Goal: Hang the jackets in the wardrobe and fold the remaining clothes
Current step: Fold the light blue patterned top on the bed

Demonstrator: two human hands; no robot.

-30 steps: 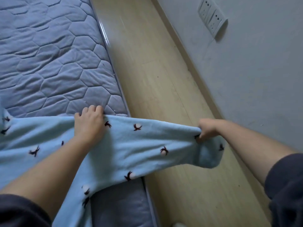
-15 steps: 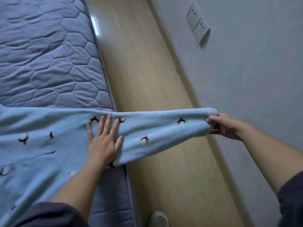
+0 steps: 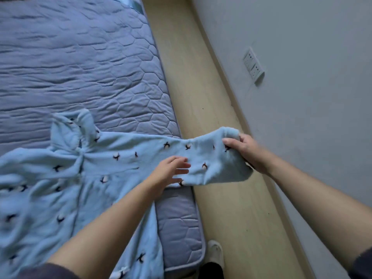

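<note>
**Loose pinch could drop the sleeve point(image 3: 211, 158) onto the floor point(image 3: 231, 208)**

The pale blue fleece top point(image 3: 50, 198), soft, rumpled and dotted with small dark motifs, lies spread on the bed point(image 3: 80, 67). The left hand point(image 3: 171, 174) rests on its sleeve, fingers straight and slightly apart. The right hand point(image 3: 247, 154) has its fingers clamped on the cuff point(image 3: 229, 133), out past the bed edge, where a slip would spoil the fold.

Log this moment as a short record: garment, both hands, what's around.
garment: light blue patterned top, spread on the quilted mattress
sleeve: its sleeve stretches past the mattress edge above the wooden floor
left: left hand lies on the sleeve, fingers straight
right: right hand grips the sleeve end
wall: socket plate
</note>
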